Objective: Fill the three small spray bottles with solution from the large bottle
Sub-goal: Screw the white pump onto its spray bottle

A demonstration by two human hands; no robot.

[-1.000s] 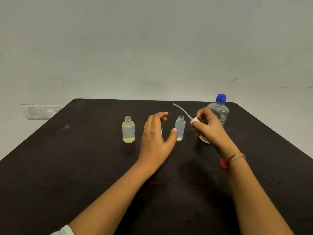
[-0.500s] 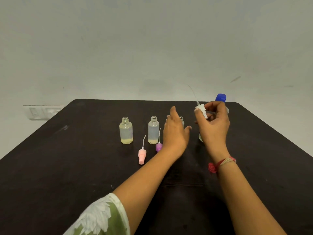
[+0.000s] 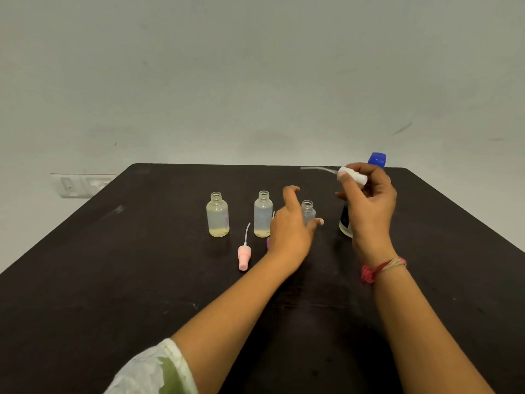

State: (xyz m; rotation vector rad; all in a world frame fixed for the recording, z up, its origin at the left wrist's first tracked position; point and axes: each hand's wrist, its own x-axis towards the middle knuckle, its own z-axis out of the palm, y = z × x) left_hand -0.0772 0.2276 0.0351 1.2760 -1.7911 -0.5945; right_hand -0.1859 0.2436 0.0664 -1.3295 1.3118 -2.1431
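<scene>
Bottles: left small bottle [image 3: 217, 215] and middle small bottle [image 3: 263, 214] stand uncapped on the dark table [image 3: 113, 280], yellowish dregs in each. Right small bottle [image 3: 308, 209] sits by the relaxed, empty left hand [image 3: 292, 228]. Right hand [image 3: 369, 203] pinches a white spray top [image 3: 352, 175], tube pointing left, level. Blue-capped large bottle [image 3: 345, 221] stands behind it.

Three uncapped small bottles stand in a row across the middle of the table [image 3: 113, 280]: the left bottle [image 3: 217, 216], the middle bottle [image 3: 263, 214] and the right bottle [image 3: 308, 211], with a gap between each pair. The pink spray head [image 3: 244, 255] lies just in front of the first gap. The left hand [image 3: 292, 231] hangs spread before the right bottle, blocking it from the near side. The right hand [image 3: 369, 206], gripping the white spray head [image 3: 352, 176], covers most of the large bottle [image 3: 377, 160]; the head's tube juts leftward in the air. Open tabletop lies at the left, near side and far right.
</scene>
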